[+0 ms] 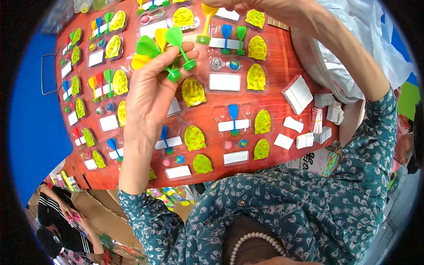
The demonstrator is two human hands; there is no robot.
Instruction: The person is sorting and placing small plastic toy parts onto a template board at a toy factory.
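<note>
I look down on a red table (286, 66) with a person's two bare hands raised over its far half. The left hand (152, 90), above the table's middle, grasps a small bunch of toy darts (175, 37); their green and yellow fins fan out above the fingers, and green bases show beneath. The right hand (260, 4) reaches over the table's far edge, partly outside my view. Its fingers grip a single yellow dart (209, 17) with its green base pointing down; I cannot tell whether that base touches anything.

Clear plastic trays (244, 82) lie in rows across the table. Many hold yellow-green egg-shaped pieces (256, 77), white cards (225, 82) and small balls (234, 65). On the table's far side, just beside the yellow dart, one tray holds a blue dart (226, 34) and a green dart (240, 35) side by side. Toward the table's near edge, I see trays with one blue dart each; toward its left edge, some trays hold three darts in mixed colours.

Stacks of white cards (298, 96) sit at the table's right, near a pale plastic bag (360, 39) at its right edge. Off the table's near left corner, I see a co-worker (57, 221) in black with white stripes.
</note>
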